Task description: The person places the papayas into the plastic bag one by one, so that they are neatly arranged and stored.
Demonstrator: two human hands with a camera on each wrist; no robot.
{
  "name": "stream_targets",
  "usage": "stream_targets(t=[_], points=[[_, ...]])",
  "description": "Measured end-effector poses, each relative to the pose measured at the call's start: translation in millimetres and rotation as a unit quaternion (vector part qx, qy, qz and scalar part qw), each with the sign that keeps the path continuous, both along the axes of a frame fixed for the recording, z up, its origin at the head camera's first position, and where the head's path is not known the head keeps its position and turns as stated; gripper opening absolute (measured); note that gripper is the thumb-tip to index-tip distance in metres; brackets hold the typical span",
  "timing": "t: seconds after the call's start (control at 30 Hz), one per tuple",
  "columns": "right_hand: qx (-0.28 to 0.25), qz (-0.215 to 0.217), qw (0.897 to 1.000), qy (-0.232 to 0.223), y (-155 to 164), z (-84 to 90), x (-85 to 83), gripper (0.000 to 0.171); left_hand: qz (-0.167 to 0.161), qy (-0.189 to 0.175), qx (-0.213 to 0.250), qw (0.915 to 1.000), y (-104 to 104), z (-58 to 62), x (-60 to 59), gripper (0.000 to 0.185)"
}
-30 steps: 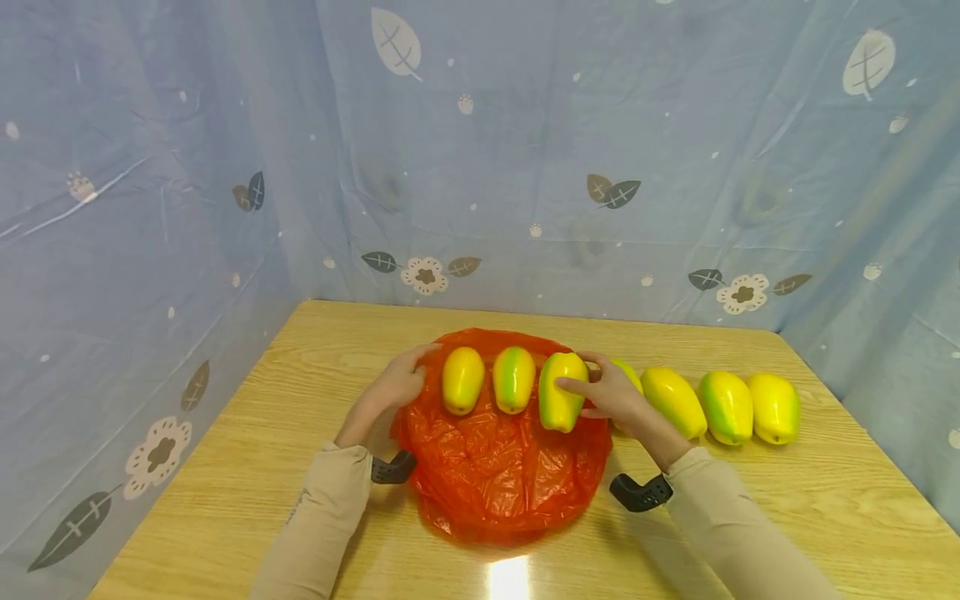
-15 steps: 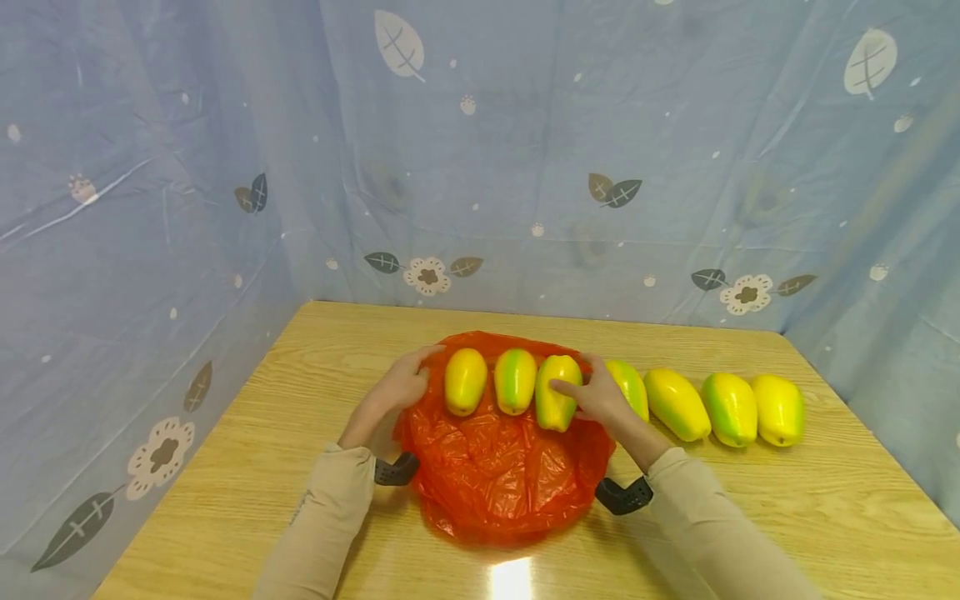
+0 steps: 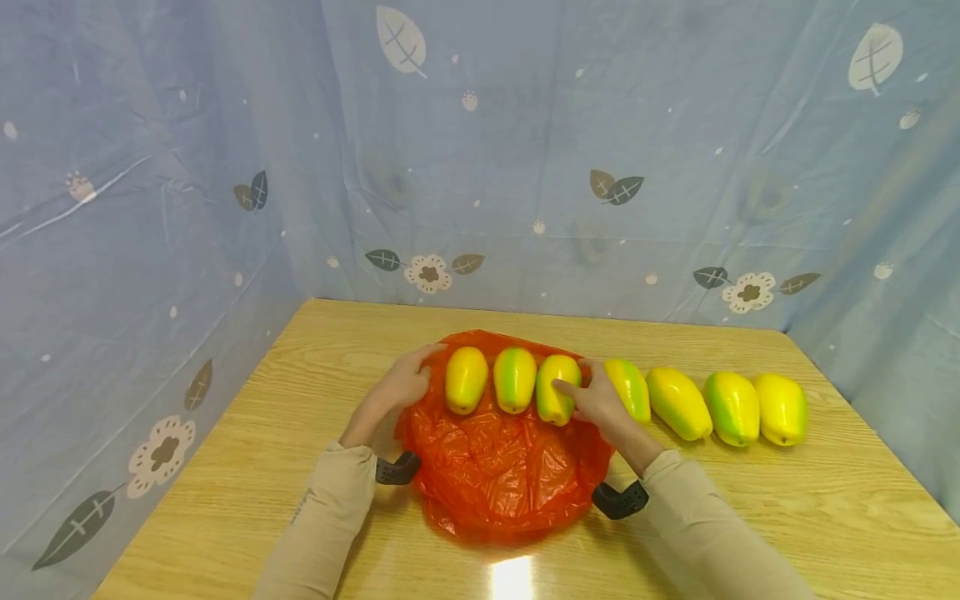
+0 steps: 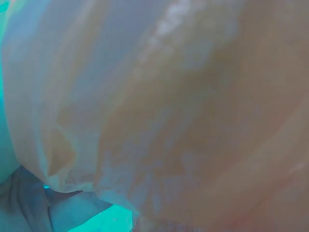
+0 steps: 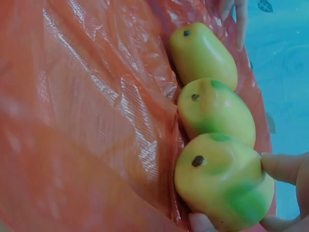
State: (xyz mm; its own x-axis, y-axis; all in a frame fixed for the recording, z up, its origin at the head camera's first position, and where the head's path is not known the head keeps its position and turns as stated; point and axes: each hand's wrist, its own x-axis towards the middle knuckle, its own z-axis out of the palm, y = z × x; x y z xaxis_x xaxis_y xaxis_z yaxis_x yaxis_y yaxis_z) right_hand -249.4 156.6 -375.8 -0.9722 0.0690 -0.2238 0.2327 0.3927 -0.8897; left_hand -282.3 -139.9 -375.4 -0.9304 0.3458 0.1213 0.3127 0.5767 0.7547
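Papaya (image 3: 557, 398) shifted left, in hand (image 3: 596, 402).

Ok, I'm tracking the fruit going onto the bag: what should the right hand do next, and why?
Probably let go of the third fruit and reach for the next one. The right hand grips it, already in line on the bag; four wait on the table.

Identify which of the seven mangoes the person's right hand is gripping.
The third mango from the left, the rightmost of three on the orange bag. The right hand grips it; four others lie untouched on bare table.
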Motion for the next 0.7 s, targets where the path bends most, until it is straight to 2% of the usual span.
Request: stream_targets(t=[0.17,0.4,0.7], points=[[-0.013,-0.005,1.0,0.0,-2.6,0.1,1.3,0.07,0.002,-0.004,-0.002,1.0,-0.5,-0.4,0.1,0.05],[-0.082,-0.006,0.996,-0.016,-1.3,-6.2,-2.3,0.069,0.004,-0.006,-0.004,1.0,0.4,0.5,0.4,0.05],[-0.135,-0.002,0.99,-0.039,0.9,-7.4,-5.7,0.069,0.008,-0.015,-0.002,0.9998,1.7,-1.1,0.1,0.05]])
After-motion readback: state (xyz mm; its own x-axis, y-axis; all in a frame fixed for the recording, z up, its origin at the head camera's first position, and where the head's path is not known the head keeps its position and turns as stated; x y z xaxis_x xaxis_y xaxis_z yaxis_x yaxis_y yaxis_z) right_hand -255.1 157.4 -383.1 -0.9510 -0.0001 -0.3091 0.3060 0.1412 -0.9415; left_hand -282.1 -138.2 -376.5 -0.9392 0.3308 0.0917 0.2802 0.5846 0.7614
